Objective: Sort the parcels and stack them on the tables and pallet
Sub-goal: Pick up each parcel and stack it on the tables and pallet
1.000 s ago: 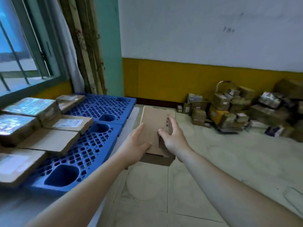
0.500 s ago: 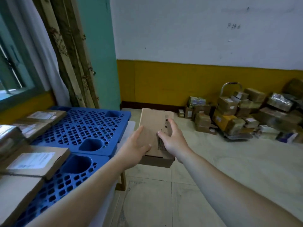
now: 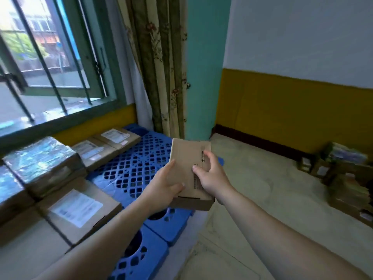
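Observation:
I hold a flat brown cardboard parcel point(image 3: 186, 158) in both hands, in the air over the right edge of the blue plastic pallet point(image 3: 133, 172). My left hand point(image 3: 164, 187) grips its near left side with the thumb on top. My right hand point(image 3: 212, 175) grips its right edge, fingers curled over the printed side. Several brown parcels point(image 3: 80, 213) with white labels lie in rows on the pallet's left part, and a foil-wrapped parcel point(image 3: 42, 160) sits among them.
A barred window point(image 3: 46, 63) and a curtain point(image 3: 159, 67) stand behind the pallet, beside a teal pillar point(image 3: 203, 67). A heap of unsorted parcels point(image 3: 343, 178) lies on the floor at the right by the yellow wall. Pale floor tiles point(image 3: 262, 188) stretch between.
My view has swung left towards the window and the pallet. The parcel in both hands has moved with it, from over the floor to over the pallet's right edge.

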